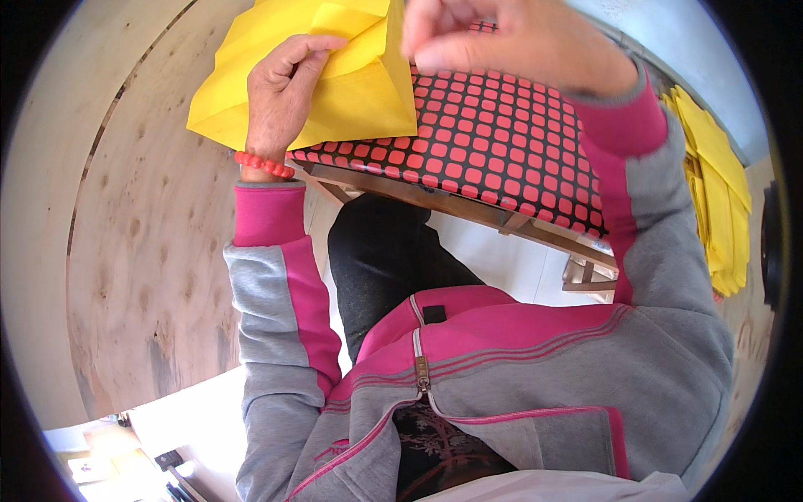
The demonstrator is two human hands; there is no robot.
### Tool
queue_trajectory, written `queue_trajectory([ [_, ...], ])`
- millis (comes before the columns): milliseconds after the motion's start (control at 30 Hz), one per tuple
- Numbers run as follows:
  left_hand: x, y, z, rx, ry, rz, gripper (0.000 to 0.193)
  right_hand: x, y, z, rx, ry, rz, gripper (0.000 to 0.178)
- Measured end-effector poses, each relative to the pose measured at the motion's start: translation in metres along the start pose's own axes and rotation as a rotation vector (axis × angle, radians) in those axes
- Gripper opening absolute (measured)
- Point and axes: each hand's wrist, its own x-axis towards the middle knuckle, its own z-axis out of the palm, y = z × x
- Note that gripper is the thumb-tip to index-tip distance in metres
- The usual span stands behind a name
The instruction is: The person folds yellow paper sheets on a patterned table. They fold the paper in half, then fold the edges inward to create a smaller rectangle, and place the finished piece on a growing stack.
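A yellow bag (360, 109), creased and partly folded, lies at the top of the view and runs past the upper edge. My left hand (284, 88) rests over its left part, thumb and forefinger pinched together at a fold. Just right of the bag, my right hand (519, 42) is raised above the table, slightly blurred. Its fingers curl toward the thumb in a pinch; anything between them is hidden. A red beaded bracelet (264, 166) circles my left wrist.
Under the bag, a red-and-black checked cloth (502, 151) covers a table with a wooden frame (468, 205). Several folded yellow pieces (719, 192) are piled at the far right. A large wooden board (150, 251) stands on the left. My leg in black trousers (385, 251) is beside the table.
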Motion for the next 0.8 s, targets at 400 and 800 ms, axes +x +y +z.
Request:
queue_trajectory([
  [400,-0.003,0.012,-0.002,0.014,-0.038,-0.065,0.019,0.025,0.081,-0.007,-0.191,-0.043,-0.286,0.021],
  [800,-0.006,0.017,-0.009,-0.054,-0.090,-0.170,0.020,0.026,0.083,0.004,-0.221,0.034,-0.230,0.017],
])
